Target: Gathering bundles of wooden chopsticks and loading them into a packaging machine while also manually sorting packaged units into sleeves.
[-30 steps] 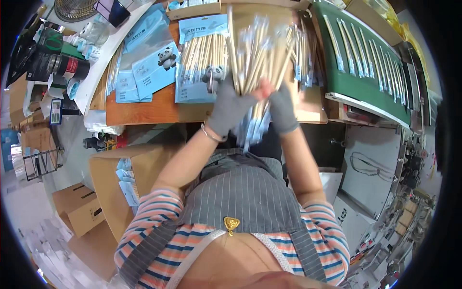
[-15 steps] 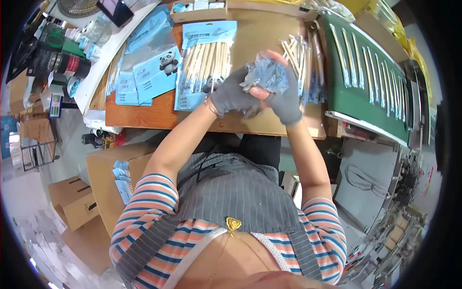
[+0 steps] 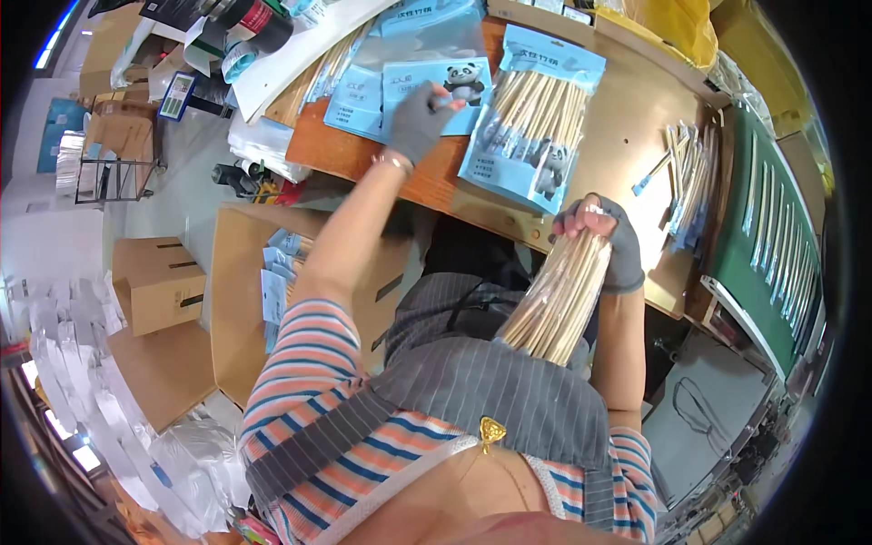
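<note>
My right hand, in a grey fingerless glove, is closed round one end of a bundle of wrapped chopsticks. The bundle slants down over the table's near edge, and its lower end meets my apron. My left hand, gloved the same way, lies on the flat blue panda bags, its fingers slightly bent and a little apart. Between the hands a filled chopstick bag, blue and clear with a panda, rests on the table. Loose wrapped chopsticks lie in a pile to the right.
A green board with a row of wrapped chopsticks stands at the right. An open carton holding blue packs is below the table at the left. A dark thermos stands on the white shelf at the far left.
My left hand has let go of the bundle and moved left onto the flat bags. My right hand has lowered the bundle towards me, and the view has turned.
</note>
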`<state>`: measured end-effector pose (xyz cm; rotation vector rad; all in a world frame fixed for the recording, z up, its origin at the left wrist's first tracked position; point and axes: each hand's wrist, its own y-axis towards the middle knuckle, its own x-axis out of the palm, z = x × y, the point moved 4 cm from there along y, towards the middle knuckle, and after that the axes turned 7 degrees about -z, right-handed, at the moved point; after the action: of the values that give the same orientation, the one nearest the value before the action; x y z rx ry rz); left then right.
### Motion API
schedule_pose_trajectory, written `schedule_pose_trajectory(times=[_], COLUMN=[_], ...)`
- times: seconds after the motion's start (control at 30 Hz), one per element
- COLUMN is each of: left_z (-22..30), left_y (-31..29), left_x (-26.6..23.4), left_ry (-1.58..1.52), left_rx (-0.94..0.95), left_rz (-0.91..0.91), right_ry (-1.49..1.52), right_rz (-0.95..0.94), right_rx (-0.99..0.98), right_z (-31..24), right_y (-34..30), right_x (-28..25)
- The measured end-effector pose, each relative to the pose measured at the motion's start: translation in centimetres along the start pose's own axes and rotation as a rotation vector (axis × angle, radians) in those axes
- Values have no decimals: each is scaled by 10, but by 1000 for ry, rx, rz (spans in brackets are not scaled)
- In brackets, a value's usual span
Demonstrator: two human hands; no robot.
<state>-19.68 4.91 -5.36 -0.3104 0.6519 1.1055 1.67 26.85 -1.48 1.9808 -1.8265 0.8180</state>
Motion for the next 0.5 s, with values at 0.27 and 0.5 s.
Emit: schedule_pose_trajectory(times=[0.27,0.5], left_z=[-102,-79], left_y=[47,71], left_x=[-15,-48], left_ry=[331,410], left_rx=[165,244], left_rz=[-92,-124], right_ry=[-17,-101], right_rz=[107,53], right_rx=[-21,20], right_z=[9,3], right_y=[1,3], right_x=[14,37])
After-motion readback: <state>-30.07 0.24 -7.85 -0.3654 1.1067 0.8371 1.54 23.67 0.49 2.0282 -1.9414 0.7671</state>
